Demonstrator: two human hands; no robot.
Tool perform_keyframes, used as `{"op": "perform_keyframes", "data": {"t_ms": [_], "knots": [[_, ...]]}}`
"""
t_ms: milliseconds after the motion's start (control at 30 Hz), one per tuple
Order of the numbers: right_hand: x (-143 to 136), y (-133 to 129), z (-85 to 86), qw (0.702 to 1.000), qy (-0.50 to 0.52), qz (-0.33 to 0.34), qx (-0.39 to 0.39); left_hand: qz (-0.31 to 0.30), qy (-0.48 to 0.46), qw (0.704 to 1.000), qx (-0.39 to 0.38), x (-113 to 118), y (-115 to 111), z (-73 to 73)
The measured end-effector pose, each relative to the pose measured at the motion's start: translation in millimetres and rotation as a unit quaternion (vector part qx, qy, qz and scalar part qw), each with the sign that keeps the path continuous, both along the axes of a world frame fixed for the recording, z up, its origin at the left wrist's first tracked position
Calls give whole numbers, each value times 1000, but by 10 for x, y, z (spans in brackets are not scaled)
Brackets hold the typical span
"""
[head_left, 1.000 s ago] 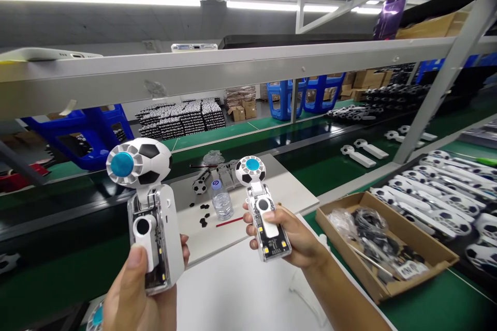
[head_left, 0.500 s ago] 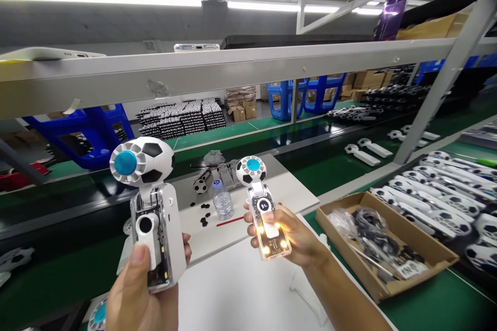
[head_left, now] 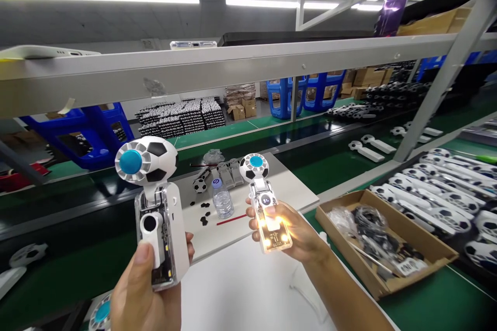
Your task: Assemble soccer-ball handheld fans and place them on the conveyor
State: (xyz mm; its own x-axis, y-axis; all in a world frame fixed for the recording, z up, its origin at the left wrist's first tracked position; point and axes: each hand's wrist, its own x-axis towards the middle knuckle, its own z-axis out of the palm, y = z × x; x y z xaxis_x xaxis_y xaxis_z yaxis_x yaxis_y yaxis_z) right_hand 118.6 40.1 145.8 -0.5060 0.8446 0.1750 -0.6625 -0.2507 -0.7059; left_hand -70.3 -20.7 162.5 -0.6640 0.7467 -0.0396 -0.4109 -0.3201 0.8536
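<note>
My left hand (head_left: 145, 289) is closed around a football-patterned handheld fan (head_left: 163, 238), its thumb on the white front piece. This fan has a blue centre, stands upright, and its round display is dark. In my right hand (head_left: 298, 235) is a second football fan (head_left: 267, 217), farther off, with a lit display and bright yellow lights glowing in its clear body. Between the two fans, a small water bottle (head_left: 222, 200) stands on the white board. Several black pieces (head_left: 205, 217) and a red stick (head_left: 232, 220) lie near it.
A cardboard tray (head_left: 415, 274) with cables and bags sits at the right, beside rows of fans (head_left: 435, 191). White parts (head_left: 367, 151) lie on the green conveyor (head_left: 322, 160). A metal shelf beam (head_left: 240, 64) crosses above; another fan (head_left: 101, 313) is at the lower left.
The right fan's lights look brighter, and it has shifted slightly up and right. My left hand and its fan have moved a little right. At the far left, the white parts on the green conveyor have shifted right.
</note>
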Motion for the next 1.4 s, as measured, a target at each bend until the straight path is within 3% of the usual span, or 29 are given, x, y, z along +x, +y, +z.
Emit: {"op": "perform_keyframes", "data": {"t_ms": [333,733,933,1167,1400], "knots": [[26,5,-12,1000,26,10,15,-11,17,1000,18,16,-5,-23],[34,11,-33,1000,5,11,22,-144,66,987,25,115,-94,78],[43,11,-36,998,-27,7,53,-123,49,990,48,107,-116,89],[74,5,-75,993,-47,53,95,-116,32,992,48,104,-88,89],[16,-42,-29,997,-20,35,72,-114,58,991,35,95,-66,57]]}}
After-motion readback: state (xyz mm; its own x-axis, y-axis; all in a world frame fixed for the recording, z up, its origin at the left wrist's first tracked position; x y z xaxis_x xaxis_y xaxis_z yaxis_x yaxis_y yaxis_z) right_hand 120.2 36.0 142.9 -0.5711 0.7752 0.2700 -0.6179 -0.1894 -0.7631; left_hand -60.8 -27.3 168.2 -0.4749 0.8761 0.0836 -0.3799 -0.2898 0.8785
